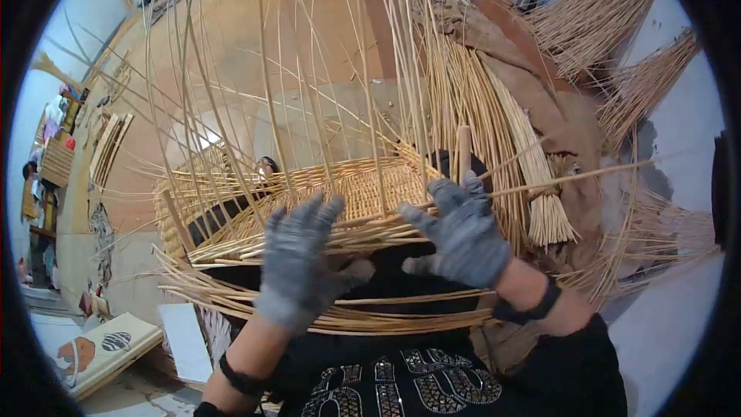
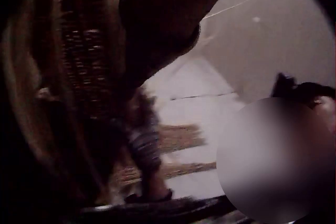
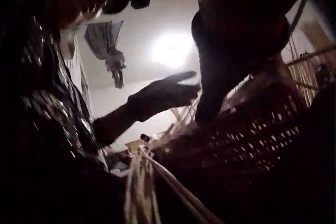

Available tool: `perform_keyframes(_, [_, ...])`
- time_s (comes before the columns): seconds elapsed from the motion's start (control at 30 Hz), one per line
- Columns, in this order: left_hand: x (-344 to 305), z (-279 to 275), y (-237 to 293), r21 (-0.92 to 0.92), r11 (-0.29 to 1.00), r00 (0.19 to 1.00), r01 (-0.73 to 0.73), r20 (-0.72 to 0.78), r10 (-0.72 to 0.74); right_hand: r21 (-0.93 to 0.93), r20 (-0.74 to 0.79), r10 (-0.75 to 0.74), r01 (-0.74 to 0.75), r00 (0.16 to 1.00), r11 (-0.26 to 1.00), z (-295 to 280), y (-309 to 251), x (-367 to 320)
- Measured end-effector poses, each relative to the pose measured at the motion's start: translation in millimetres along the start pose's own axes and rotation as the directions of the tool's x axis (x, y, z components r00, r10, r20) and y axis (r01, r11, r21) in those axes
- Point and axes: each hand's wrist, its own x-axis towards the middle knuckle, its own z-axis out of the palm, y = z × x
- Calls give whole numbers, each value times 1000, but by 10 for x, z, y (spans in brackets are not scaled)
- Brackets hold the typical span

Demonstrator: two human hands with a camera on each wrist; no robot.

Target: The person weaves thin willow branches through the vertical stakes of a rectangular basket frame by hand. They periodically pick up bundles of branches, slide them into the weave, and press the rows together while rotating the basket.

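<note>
A partly woven wicker basket [image 1: 386, 185] lies across the person's lap, with long upright rods rising from its far side. Both hands wear grey gloves. The left hand [image 1: 297, 262] is over the near rim, its fingers extended and the thumb apart. At the right end of the rim, the right hand [image 1: 463, 238] has its fingers spread beside a thick wooden peg [image 1: 464, 150]. Loose rods [image 1: 409, 323] curve below both hands. In the right wrist view, the left hand [image 3: 165, 95] appears dark and straight-fingered above the weave [image 3: 252, 145]. The left wrist view is dark and blurred.
A tied bundle of rods [image 1: 548, 212] lies right of the basket on brown cloth. More bundles [image 1: 594, 23] lean at the right wall. A second thick peg [image 1: 179, 222] stands at the basket's left end. At lower left are a painted board [image 1: 108, 351] and a white panel [image 1: 185, 340].
</note>
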Motion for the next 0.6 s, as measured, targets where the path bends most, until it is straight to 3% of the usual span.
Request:
perform_keyframes(0.1, [-208, 618, -333, 25, 993, 993, -115, 35, 114, -69, -162, 48, -60, 986, 996, 585, -23, -99])
perform_keyframes(0.17, [-178, 702, -334, 16, 995, 996, -94, 5, 93, -138, -292, 36, -79, 956, 987, 854, 20, -98])
perform_keyframes(0.23, [-117, 708, -313, -8, 998, 998, -64, 2, 64, -165, -336, 28, -88, 942, 982, 917, 63, -69])
perform_keyframes(0.3, [-86, 693, -299, -53, 998, 1000, -25, 1, 25, -111, -222, 53, -79, 974, 991, 639, 31, -10])
perform_keyframes(0.4, [-317, 115, -463, -267, 922, 945, -281, 89, 314, 48, -256, 18, -6, 967, 999, 192, -166, -125])
perform_keyframes(0.43, [-630, 102, -662, -480, 804, 921, -351, -23, 388, 127, -129, -40, 56, 991, 990, 222, -311, -254])
perform_keyframes(0.47, [-916, 56, -862, -377, 891, 901, -251, 245, 358, 210, -5, -110, 109, 994, 972, 298, -470, -460])
perform_keyframes(0.5, [-1141, 45, -1017, -243, 954, 823, -178, 494, 280, 296, 112, -183, 143, 977, 944, 400, -637, -672])
perform_keyframes(0.53, [-1308, 135, -1109, -219, 962, 849, -163, 465, 250, 386, 224, -264, 163, 938, 908, 491, -758, -806])
perform_keyframes(0.6, [-1564, 292, -1223, -170, 978, 898, -124, 400, 183, 308, 415, -202, 72, 887, 949, 679, -882, -899])
